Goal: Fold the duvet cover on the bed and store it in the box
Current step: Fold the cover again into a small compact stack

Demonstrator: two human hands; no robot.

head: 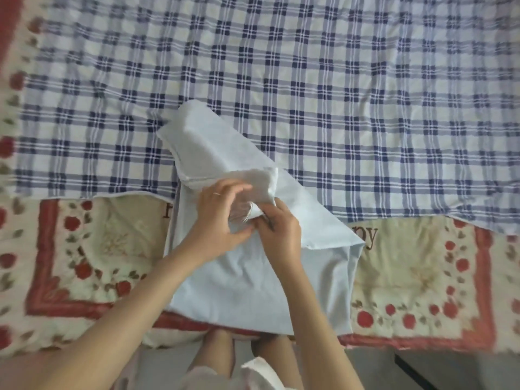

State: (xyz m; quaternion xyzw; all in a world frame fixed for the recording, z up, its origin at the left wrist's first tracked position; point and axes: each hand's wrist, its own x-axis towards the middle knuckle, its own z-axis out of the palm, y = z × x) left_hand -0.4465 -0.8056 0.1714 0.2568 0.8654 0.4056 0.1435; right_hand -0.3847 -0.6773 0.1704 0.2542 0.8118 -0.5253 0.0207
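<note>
one pale blue duvet cover point(253, 285). one blue-and-white checked sheet point(337, 94). one red-flowered blanket point(98, 249). two hands: one left hand point(219, 223), one right hand point(281, 235). two bare legs point(219, 350).

Blue-white checked sheet point(337, 94) over red-flowered cream blanket point(422, 277); grey floor point(478, 372) at near edge; soft even light.

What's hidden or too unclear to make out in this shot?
1. The box: nowhere in the head view, outside its edges.
2. The duvet cover folds gripped by the left hand and right hand: covered by the hands, and blurred.
3. Lettering on the floral blanket: the duvet cover hides most of it.
4. A dark object at lower right: cut off by the bottom edge.
</note>
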